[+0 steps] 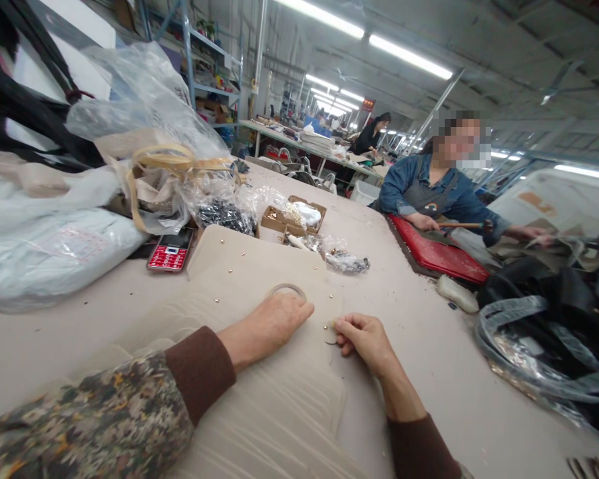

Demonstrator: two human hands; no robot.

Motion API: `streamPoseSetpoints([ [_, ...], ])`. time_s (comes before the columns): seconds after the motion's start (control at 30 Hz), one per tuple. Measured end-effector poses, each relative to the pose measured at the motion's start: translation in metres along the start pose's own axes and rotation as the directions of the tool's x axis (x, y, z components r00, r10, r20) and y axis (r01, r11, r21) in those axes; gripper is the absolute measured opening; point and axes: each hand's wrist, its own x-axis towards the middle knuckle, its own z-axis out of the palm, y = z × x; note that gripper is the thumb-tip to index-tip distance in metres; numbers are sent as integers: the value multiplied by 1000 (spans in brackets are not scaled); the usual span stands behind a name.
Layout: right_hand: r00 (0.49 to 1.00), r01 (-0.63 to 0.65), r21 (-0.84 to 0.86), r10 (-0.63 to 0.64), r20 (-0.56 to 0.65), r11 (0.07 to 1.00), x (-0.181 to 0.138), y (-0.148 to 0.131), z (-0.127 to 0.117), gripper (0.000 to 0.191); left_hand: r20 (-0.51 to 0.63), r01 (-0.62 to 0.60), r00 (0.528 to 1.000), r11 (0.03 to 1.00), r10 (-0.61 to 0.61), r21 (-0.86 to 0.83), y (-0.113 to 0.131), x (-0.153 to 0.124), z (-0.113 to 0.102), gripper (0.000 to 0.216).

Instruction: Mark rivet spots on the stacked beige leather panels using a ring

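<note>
A pale beige sheet panel (259,259) with several small gold studs lies before me, on top of more beige sheets (279,412). My left hand (269,322) is closed over the panel, fingers curled at a roll of tape (288,289); its ring shows beyond the knuckles, while the grip itself is partly hidden. At the panel's right edge, beside a gold stud (325,327), my right hand (362,336) pinches thumb against fingers. A tiny pale bit and a thin dark curved end stick out of that pinch, too small to name.
A red keypad phone (170,250), plastic bags (50,253) and a small cardboard box (299,216) stand beyond the panel. A bag of small metal parts (347,258) lies nearby. Across the table, a co-worker holds a hammer (462,225) over a red pad (436,249); black bags (544,306) lie right.
</note>
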Motion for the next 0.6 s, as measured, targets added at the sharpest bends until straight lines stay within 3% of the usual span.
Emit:
streamPoseSetpoints([
  [0.27, 998, 8, -216, 6, 63, 976, -10, -8, 11, 22, 11, -9, 1000, 1000, 9, -10, -1, 1, 1, 12],
  [0.5, 968, 233, -508, -247, 41, 829, -12, -12, 19, 23, 1, -20, 1000, 1000, 20, -6, -2, 0, 4, 10],
  [0.6, 976, 203, -478, -216, 30, 854, -12, -10, 20, 20, 0, -21, 1000, 1000, 21, -3, -2, 0, 3, 11],
])
